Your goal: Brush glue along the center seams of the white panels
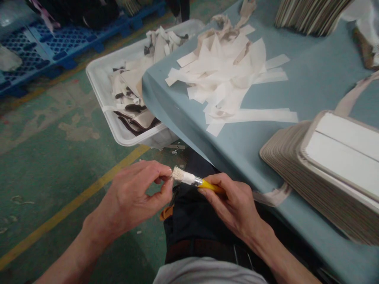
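Observation:
A paintbrush [188,178] with a yellow handle, a metal collar and pale bristles lies sideways in front of my waist. My right hand [233,201] is closed around its yellow handle. At the bristle end, my left hand [139,193] has thumb and forefinger pinched together, touching the bristle tips. Whatever sits between those fingertips is too small to name. White wrapping covers the base of the bristles.
A blue-grey covered table [314,75] on my right bears white strips [233,75] and a stack of pale panels [340,146]. Behind its corner stands a white tub [97,79] of scraps. Blue pallets [62,43] lie at the back left, beyond a yellow floor line [85,193].

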A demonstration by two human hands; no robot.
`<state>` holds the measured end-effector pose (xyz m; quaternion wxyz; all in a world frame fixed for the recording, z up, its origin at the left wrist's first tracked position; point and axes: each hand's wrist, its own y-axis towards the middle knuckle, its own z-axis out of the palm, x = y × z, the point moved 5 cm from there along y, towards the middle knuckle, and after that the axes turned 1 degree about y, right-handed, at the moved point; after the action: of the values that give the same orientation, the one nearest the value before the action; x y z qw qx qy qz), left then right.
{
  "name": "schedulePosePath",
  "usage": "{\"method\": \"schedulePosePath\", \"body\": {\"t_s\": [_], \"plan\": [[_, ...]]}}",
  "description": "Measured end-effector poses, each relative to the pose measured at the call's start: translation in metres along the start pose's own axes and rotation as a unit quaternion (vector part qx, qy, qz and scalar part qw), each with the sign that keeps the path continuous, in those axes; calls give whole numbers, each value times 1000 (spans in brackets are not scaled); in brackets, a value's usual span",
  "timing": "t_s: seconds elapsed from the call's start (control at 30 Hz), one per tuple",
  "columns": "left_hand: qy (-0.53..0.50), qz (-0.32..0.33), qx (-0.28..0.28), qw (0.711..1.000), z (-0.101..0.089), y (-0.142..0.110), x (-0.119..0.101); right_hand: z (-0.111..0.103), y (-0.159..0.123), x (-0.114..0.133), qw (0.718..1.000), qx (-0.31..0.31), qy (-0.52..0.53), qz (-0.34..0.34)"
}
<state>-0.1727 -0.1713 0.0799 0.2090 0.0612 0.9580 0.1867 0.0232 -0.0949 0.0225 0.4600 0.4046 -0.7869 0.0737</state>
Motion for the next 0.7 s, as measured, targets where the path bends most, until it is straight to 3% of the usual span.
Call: {"method": "schedulePosePath", "body": {"t_s": [0.13, 0.33, 0.43, 0.5, 0.57, 0.7], "plan": [[46, -9, 1, 999, 4, -1, 11, 1, -1, 4, 1000, 4, -20, 0], [96, -149, -61, 982, -16, -11, 57, -10, -7, 2, 997, -48, -46, 39], [35, -171, -46, 983, -16, -13, 45, -10, -6, 2, 997, -55, -36, 37], [-69, -201, -25, 977, -6, -12, 28, -8, -4, 3, 998, -54, -31, 22], [-195, -271, 10, 943, 10, -12, 16, -7, -3, 4, 998, -59, -28, 10], [-412, -426, 72, 802, 42, -20, 8, -8, -3, 2, 997, -69, -26, 4]]}}
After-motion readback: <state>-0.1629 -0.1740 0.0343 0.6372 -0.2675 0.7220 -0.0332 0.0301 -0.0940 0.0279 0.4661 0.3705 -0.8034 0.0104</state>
